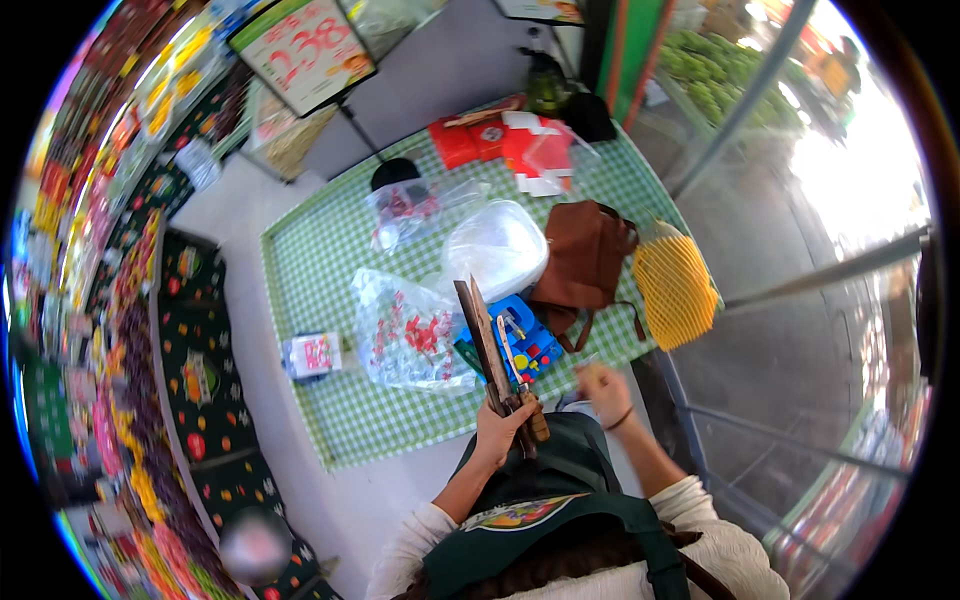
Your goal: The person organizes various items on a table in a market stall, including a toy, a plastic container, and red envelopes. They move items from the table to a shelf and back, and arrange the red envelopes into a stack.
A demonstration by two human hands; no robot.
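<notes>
My left hand point(502, 429) grips several long knives point(484, 337) by their handles, one of them wooden, with the blades pointing away from me over the table. Beyond the blades lies a blue plastic basket point(534, 330) holding small colourful items. My right hand point(606, 394), slightly blurred, is curled near the table's front edge; whether it holds anything small cannot be made out. A clear plastic bag with red print point(412, 334) lies left of the knives. Translucent plastic containers point(499, 247) and a brown leather bag point(581, 259) stand behind the basket.
The checked tablecloth point(300, 262) also bears a fruit in yellow foam netting point(675, 289), red packaging point(536, 150), a bagged item point(405, 206) and a small packet point(315, 354). A price sign point(304, 56) rises behind. Produce shelves point(135, 420) run along the left; metal posts point(832, 274) stand right.
</notes>
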